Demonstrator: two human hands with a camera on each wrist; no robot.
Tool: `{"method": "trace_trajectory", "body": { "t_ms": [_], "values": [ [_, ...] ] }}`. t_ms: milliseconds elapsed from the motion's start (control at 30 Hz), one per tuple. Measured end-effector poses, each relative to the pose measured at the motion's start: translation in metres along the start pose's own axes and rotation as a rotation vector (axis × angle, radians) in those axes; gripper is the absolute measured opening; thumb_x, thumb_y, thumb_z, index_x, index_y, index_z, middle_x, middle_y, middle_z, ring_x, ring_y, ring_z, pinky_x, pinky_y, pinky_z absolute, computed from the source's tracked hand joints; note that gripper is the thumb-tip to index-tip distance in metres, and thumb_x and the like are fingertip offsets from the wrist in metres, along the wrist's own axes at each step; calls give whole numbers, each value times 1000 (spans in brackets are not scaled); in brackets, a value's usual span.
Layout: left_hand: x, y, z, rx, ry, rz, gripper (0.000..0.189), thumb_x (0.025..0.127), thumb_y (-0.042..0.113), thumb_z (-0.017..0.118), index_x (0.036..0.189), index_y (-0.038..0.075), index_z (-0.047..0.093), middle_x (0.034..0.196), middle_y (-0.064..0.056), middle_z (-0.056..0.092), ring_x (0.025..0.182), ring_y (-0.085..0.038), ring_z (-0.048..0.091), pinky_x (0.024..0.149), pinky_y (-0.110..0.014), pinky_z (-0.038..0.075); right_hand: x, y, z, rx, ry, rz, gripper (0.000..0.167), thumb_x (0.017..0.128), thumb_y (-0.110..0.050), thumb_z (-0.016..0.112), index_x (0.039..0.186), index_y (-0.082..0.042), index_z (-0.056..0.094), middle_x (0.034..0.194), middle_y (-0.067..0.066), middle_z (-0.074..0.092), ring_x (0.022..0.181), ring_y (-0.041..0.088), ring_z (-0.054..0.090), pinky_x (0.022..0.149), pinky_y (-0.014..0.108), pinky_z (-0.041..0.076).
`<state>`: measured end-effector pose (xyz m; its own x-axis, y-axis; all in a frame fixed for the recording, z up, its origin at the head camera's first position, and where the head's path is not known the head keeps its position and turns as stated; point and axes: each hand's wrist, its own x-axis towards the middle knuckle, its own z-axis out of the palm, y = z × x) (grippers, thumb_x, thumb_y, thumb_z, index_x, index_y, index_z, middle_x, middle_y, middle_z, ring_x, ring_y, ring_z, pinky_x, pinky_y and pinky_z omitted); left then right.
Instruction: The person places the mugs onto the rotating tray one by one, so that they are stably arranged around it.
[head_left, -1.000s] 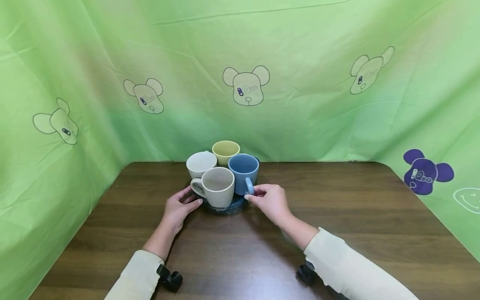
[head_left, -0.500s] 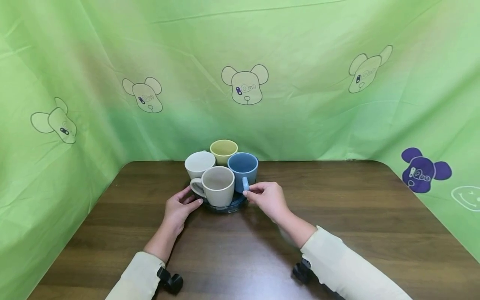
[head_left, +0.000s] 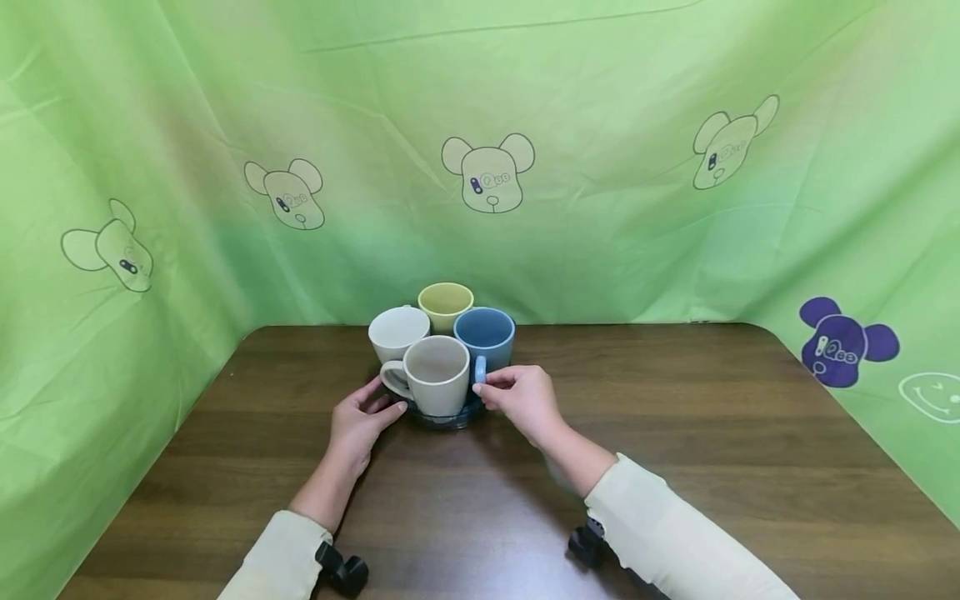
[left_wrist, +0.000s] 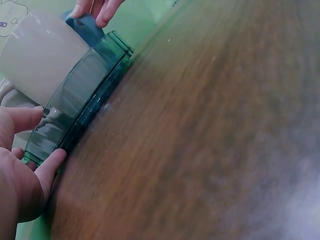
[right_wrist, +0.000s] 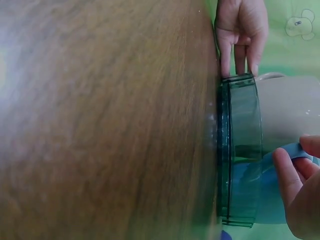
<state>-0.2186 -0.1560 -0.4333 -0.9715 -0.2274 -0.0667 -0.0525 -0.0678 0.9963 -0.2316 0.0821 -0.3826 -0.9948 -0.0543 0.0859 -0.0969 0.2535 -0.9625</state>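
Note:
On a round, see-through teal tray [right_wrist: 245,110] stand several mugs close together. A blue mug [head_left: 485,329] is at the right, its handle facing the front. My right hand [head_left: 522,400] pinches that handle between thumb and fingers, as the right wrist view also shows. A beige mug [head_left: 437,377] is at the front, handle to the left. Behind it are a white mug [head_left: 397,332] and a yellow mug [head_left: 446,304], both partly hidden. My left hand [head_left: 360,425] holds the tray's left edge, thumb at the upper rim and a finger low by the base.
The tray rests on a brown wooden table [head_left: 465,517], near its far edge. A green cloth [head_left: 600,233] with printed bear heads hangs behind and along both sides. Black cameras sit at both sleeve cuffs.
My right hand has moved a little left, and the blue mug's handle has swung left toward the beige mug. The mug turns roughly in place. The left hand stays at the tray.

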Motion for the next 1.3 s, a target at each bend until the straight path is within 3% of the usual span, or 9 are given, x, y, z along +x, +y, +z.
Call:
{"method": "trace_trajectory", "body": {
  "t_ms": [100,400,533,600,800,967,1133,1200,1300],
  "values": [
    [-1,0,1,3,-5,7,63,80,-8,74,139,-1,51,143,-20,47,124,-34,52,78,-14,51,0,1,0,13,3,3,14,80,0,77,90,9,73,76,17,71,62,21,69,63,35,60],
    [-2,0,-1,28,-4,25,62,80,-8,74,138,-2,53,142,-20,49,123,-35,53,78,-14,51,-1,4,-6,91,-8,26,19,81,1,76,97,10,72,87,20,72,74,34,70,65,31,60],
    [-2,0,-6,34,-11,22,60,80,-8,74,136,-2,54,140,-19,51,122,-34,54,79,-15,52,-2,3,-13,98,-10,29,21,80,0,78,98,9,72,88,17,72,75,28,70,69,37,60],
    [-2,2,-9,33,-15,20,59,80,-8,74,136,-3,54,139,-19,52,122,-33,55,78,-15,53,-3,3,-18,84,-9,12,22,79,-1,78,99,8,72,88,16,72,76,24,70,71,37,60],
    [-5,9,-17,13,-32,31,56,82,-10,72,135,-5,53,135,-23,55,114,-28,61,80,-19,55,-4,6,-35,13,10,-71,28,78,-6,81,102,5,73,93,15,73,81,15,67,68,20,54],
    [-5,13,-22,6,-49,25,55,82,-11,70,135,-6,52,134,-23,55,100,-13,67,81,-22,56,-7,8,-48,-5,9,-116,33,79,-7,80,108,6,70,100,19,71,87,20,67,71,20,54],
    [-6,20,-27,7,-61,54,56,82,-11,71,134,-7,52,135,-24,54,107,-18,65,84,-21,54,-10,9,-60,-10,6,-139,35,80,-9,81,112,1,70,105,16,71,96,22,66,75,21,53],
    [-7,22,-29,-1,-68,74,56,81,-12,71,134,-8,52,133,-22,57,110,-21,63,85,-21,54,-11,9,-64,13,5,-144,36,80,-8,80,114,0,70,109,17,69,99,19,64,77,21,54],
    [-9,25,-33,-10,-78,111,56,80,-12,72,133,-10,52,122,-7,66,110,-21,63,85,-21,54,-13,9,-70,63,-7,-167,39,80,-4,79,116,1,68,117,17,65,103,12,61,84,22,54]
  ]
}}
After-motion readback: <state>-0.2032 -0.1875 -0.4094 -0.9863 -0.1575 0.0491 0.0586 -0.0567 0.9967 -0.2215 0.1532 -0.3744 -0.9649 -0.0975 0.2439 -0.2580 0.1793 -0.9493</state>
